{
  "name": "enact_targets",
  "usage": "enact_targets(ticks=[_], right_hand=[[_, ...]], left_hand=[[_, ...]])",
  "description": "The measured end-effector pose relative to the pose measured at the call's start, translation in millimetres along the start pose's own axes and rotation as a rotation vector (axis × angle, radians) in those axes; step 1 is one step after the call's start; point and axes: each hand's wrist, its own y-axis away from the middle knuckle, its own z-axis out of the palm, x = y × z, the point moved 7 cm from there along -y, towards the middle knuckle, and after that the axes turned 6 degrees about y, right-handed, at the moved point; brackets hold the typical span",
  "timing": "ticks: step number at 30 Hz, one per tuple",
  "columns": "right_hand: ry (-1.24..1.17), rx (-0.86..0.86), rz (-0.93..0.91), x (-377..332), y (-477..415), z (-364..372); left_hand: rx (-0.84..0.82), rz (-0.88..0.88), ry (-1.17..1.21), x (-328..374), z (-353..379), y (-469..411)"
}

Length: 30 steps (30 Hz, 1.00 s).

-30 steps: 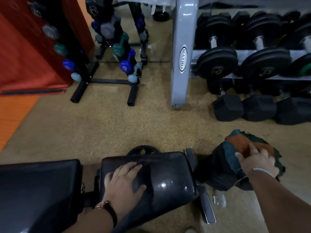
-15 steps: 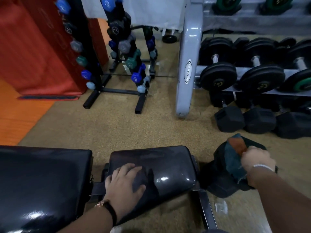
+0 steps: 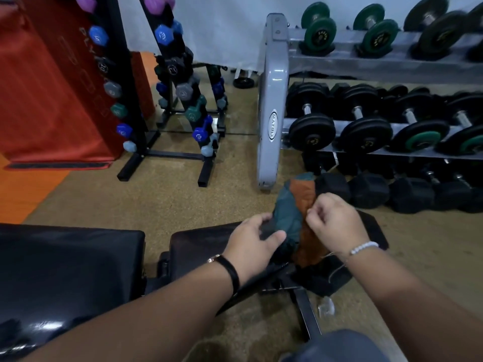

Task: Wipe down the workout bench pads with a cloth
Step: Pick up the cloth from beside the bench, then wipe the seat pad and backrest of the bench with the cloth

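A teal and rust-orange cloth [image 3: 290, 220] is bunched up above the small black seat pad [image 3: 198, 244] of the workout bench. My left hand [image 3: 252, 240] grips the cloth's left side, thumb over the teal fabric. My right hand [image 3: 334, 222] pinches its right side, fingers curled into the orange part. The cloth hides much of the seat pad's right half. The long black back pad [image 3: 68, 265] lies to the left, glossy, with a gap between the two pads.
The bench's black metal foot [image 3: 307, 312] sticks out below the seat. A grey dumbbell rack [image 3: 271, 100] with black dumbbells stands at the right, hex dumbbells [image 3: 366, 192] on the floor just behind the cloth. A small rack of coloured dumbbells [image 3: 193, 111] and a red pad [image 3: 44, 95] stand at the left.
My right hand brought the cloth from the floor side leftward over the seat pad. My left hand left the pad's top and took hold of the cloth. The view tilted upward.
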Motion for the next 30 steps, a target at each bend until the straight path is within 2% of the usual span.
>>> enact_targets(ticks=[2,5,8,11,13,19,25,30], right_hand=[[-0.047,-0.002,-0.104,-29,13,0],[-0.171,0.031,-0.129,-59,27,1],[-0.400,0.046,0.056,-66,29,9],[-0.807,-0.068,0.296,-72,26,24],[-0.943,-0.116,0.389,-77,23,30],[-1.066,-0.111,0.444,-111,10,21],[-1.192,-0.074,0.357,-117,3,20],[-0.952,-0.037,0.273,-84,10,30]], left_hand=[[0.043,-0.035,0.214,4,-1,1],[0.094,-0.085,0.305,7,-12,5],[0.121,-0.115,0.379,9,-29,6],[0.136,-0.093,0.424,15,-49,10],[0.137,-0.065,0.440,20,-59,13],[0.095,0.033,0.387,32,-88,21],[-0.097,0.082,0.487,30,-86,4],[-0.083,0.052,0.567,20,-44,-7]])
